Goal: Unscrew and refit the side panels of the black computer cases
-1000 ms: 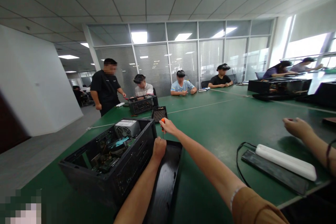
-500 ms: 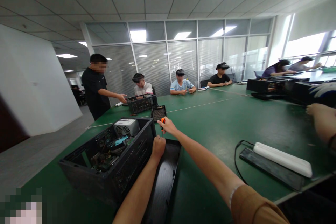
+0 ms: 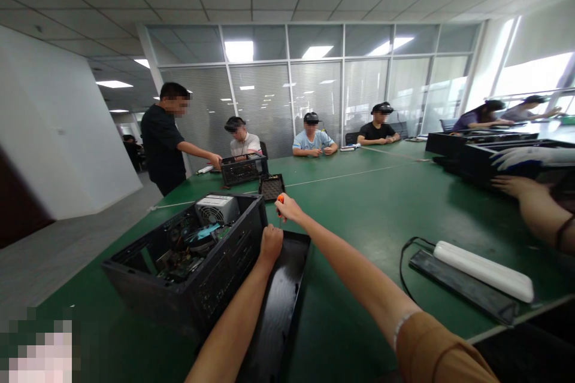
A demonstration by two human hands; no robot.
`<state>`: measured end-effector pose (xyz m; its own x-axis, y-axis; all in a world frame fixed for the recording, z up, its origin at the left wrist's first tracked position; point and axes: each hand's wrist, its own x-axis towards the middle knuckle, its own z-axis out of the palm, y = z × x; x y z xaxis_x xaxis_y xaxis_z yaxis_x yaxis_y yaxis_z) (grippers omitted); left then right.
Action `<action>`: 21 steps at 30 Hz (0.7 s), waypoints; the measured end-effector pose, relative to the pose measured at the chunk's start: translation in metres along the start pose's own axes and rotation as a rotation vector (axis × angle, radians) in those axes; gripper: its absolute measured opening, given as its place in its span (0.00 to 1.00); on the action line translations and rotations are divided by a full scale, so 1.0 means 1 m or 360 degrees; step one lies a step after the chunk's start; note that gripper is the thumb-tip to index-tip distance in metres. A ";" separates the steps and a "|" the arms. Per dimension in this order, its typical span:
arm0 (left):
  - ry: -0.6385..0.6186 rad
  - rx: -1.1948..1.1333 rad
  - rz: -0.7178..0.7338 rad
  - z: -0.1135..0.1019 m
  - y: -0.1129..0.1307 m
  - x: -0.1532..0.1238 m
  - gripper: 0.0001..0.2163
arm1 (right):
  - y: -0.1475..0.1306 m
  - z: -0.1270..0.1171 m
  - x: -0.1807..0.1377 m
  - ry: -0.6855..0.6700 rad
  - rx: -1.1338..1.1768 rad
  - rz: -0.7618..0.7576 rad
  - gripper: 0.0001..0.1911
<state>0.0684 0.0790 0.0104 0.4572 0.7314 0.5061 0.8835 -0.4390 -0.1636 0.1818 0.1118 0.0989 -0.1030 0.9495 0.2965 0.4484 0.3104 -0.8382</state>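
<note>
Your right hand [image 3: 290, 209] clamps the orange-handled screwdriver [image 3: 280, 198] upright, tip down; your left hand [image 3: 271, 243], fisted, touches the open black metal computer case [image 3: 222, 272] at its right edge.

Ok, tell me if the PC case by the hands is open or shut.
Open. The case lies with its upper side off: the power supply and fan show inside. A black panel lies beside it.

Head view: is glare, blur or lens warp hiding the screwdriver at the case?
Head view: even ceiling light, no blur; the screwdriver in the right hand shows clearly, tip lost at the left hand. Wide-angle warp bends the edges; the windows are blown out.
</note>
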 end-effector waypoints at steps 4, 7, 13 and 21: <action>-0.0010 -0.0008 -0.0009 -0.001 0.001 0.000 0.09 | 0.000 0.001 -0.002 -0.0071 0.0012 0.0033 0.05; -0.0007 -0.0006 -0.0010 -0.002 0.001 -0.001 0.10 | 0.001 0.004 -0.006 -0.0073 -0.0018 -0.0045 0.09; 0.0000 0.0000 -0.0013 -0.003 0.002 -0.001 0.11 | 0.002 0.007 -0.011 0.0137 -0.0298 -0.0227 0.16; -0.0061 -0.0044 0.0014 -0.016 0.003 -0.003 0.09 | -0.015 -0.024 -0.033 0.0606 -0.0645 -0.0396 0.13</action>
<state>0.0682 0.0672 0.0215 0.4689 0.7465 0.4720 0.8765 -0.4594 -0.1442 0.1993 0.0745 0.1128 0.0429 0.7441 0.6667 0.7618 0.4074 -0.5037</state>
